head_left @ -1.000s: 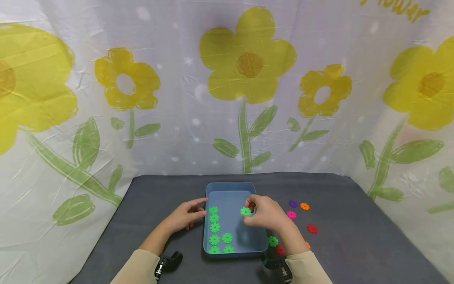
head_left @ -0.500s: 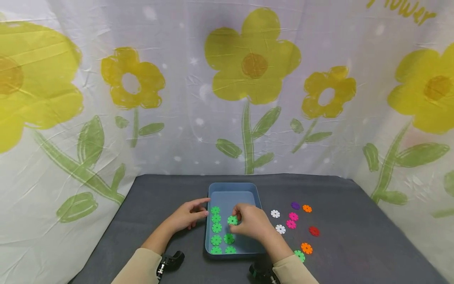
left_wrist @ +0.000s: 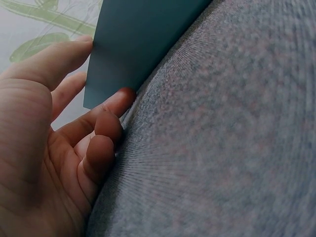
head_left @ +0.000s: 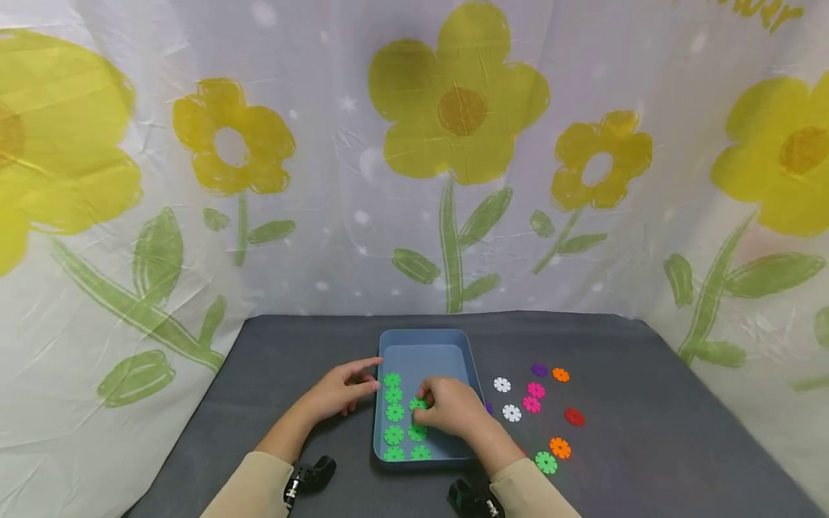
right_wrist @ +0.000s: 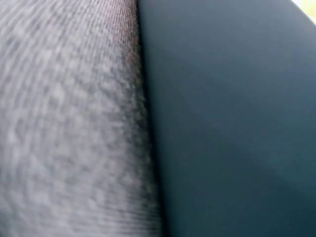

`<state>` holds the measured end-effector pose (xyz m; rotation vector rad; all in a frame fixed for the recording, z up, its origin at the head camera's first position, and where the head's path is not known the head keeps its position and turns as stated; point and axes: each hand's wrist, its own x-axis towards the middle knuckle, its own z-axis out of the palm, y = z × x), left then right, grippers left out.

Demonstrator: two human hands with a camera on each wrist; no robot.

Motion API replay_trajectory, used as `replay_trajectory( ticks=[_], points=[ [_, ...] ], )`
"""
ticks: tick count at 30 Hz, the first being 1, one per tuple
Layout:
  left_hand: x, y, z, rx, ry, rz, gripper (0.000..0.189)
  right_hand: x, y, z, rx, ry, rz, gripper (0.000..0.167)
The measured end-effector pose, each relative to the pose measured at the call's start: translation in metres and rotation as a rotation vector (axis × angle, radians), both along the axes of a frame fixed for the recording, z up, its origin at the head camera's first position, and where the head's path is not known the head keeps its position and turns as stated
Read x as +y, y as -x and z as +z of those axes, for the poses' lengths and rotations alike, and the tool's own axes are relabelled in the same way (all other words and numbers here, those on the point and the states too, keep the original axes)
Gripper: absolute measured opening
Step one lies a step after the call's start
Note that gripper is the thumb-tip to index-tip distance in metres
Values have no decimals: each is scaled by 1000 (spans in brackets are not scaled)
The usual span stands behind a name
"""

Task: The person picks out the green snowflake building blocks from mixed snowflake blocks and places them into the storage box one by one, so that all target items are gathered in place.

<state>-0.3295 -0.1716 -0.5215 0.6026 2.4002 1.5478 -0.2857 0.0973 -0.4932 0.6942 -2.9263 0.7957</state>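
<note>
A blue tray lies on the dark cloth, a column of green notched plastic discs along its left side. Beside that column, my right hand pinches another green disc low over the tray floor, just above two more green ones in a second column; the fingers partly cover it. My left hand touches the tray's left side with its fingertips. In the left wrist view, thumb and fingers meet the tray wall, the other fingers bent loosely near the cloth. Only tray wall and cloth fill the right wrist view.
Right of the tray lie loose discs: white, pink, purple, orange, red and green. A flower-printed curtain hangs behind the table.
My right hand has carried the green disc leftward and down, from the tray's right part to the second column. The left hand stays at the tray's left side.
</note>
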Motion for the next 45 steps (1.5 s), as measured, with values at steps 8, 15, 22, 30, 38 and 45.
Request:
replay_trajectory(
  ticks=[8,15,22,30,38,45],
  points=[
    [-2,0,1,-2,4,-1,59,1,2,0,52,-4,41,15],
    [-2,0,-1,-3,17,4,59,2,0,1,51,-25,59,19],
    [0,-1,1,-2,21,10,58,5,-5,13,52,-38,79,21],
    [0,1,-1,7,41,23,58,18,-14,40,74,-13,45,20],
    [-1,0,-3,9,27,19,58,48,-28,51,205,-108,7,17],
    [0,1,-4,6,25,28,58,82,-44,51,229,-108,-57,26]
  ],
)
